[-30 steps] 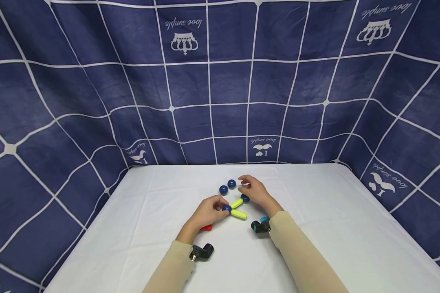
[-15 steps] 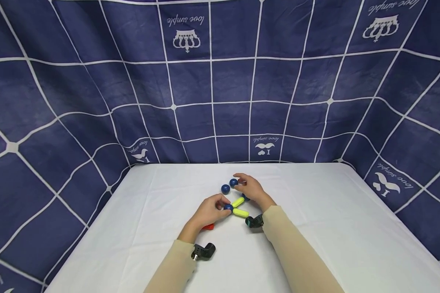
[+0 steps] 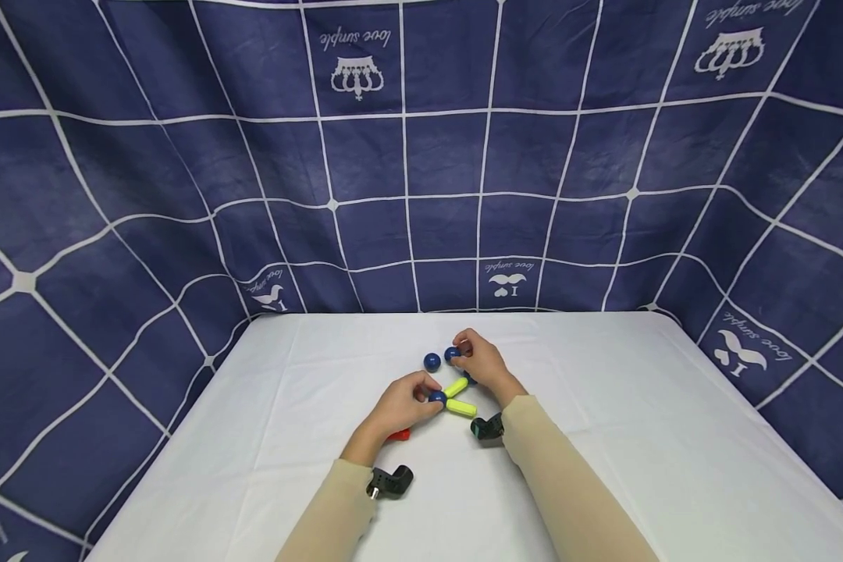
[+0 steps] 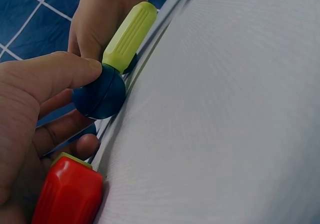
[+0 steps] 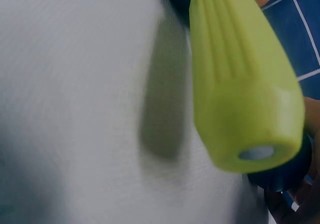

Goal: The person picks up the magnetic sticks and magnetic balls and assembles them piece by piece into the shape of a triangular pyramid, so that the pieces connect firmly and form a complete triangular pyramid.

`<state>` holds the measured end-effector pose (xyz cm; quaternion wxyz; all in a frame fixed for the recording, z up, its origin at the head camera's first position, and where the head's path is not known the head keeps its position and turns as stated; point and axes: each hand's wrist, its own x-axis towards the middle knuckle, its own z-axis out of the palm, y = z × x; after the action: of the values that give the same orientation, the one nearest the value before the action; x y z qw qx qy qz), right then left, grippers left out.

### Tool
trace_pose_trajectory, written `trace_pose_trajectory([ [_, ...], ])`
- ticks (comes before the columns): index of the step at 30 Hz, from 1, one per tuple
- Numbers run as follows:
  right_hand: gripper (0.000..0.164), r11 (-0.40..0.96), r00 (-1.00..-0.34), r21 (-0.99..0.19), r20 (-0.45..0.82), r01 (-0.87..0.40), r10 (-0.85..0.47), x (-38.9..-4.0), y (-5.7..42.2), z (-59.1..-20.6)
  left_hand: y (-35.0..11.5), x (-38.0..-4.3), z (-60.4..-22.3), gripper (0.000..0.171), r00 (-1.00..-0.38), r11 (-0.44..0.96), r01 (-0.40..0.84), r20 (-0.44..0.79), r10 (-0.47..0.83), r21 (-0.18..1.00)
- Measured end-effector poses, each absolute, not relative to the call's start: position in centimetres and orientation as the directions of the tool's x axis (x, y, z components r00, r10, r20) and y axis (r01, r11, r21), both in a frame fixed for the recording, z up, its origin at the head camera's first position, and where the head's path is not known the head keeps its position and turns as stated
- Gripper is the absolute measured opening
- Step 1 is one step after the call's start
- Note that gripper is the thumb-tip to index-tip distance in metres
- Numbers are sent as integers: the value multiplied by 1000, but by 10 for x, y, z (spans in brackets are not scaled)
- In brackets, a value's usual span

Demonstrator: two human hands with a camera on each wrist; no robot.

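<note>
My left hand point(image 3: 402, 403) pinches a dark blue ball point(image 3: 437, 398) between thumb and fingers. Two yellow-green rods stick out from that ball in a V: a far rod point(image 3: 457, 387) and a near rod point(image 3: 461, 408). A second blue ball point(image 3: 471, 378), partly covered by my right hand point(image 3: 482, 363), sits at the far rod's end. Between the right thumb and fingers is a third blue ball point(image 3: 453, 355). In the right wrist view the near rod point(image 5: 240, 79) looms large, a grey metal disc in its end; that hand's fingers are mostly hidden.
One loose blue ball point(image 3: 432, 362) lies just left of the right fingertips. A red piece point(image 3: 400, 435) lies under the left hand, and the left wrist view shows it as a ribbed red rod point(image 4: 70, 194). A white cloth covers the table point(image 3: 309, 390); a blue checked curtain point(image 3: 435, 156) hangs behind.
My right hand moved left to the farther loose ball, took it between its fingers and drew it slightly back to the right. The left hand keeps its hold. A light blue piece became hidden.
</note>
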<state>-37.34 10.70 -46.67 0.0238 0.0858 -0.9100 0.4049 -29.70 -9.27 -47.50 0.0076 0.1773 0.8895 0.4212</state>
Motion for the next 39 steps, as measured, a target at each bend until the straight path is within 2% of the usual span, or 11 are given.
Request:
trace_pose_trajectory([
  [5,40,658,-979,-726,127,-201,-158,-372,112,-464,-93,-298,-475,24,-940,593,298,121,320,748],
  [12,35,611,-985,-773,114,-168,-127,-365,124,-457,-93,-299,-476,24,-942,602,289,110,316,744],
  [24,33,570,-980,-798,140,-198,-144,-335,143,-441,-94,-296,-474,23,-944,603,283,106,311,746],
  [39,28,553,-971,-805,118,-216,-208,-303,171,-455,-95,-298,-476,22,-940,580,296,123,318,759],
])
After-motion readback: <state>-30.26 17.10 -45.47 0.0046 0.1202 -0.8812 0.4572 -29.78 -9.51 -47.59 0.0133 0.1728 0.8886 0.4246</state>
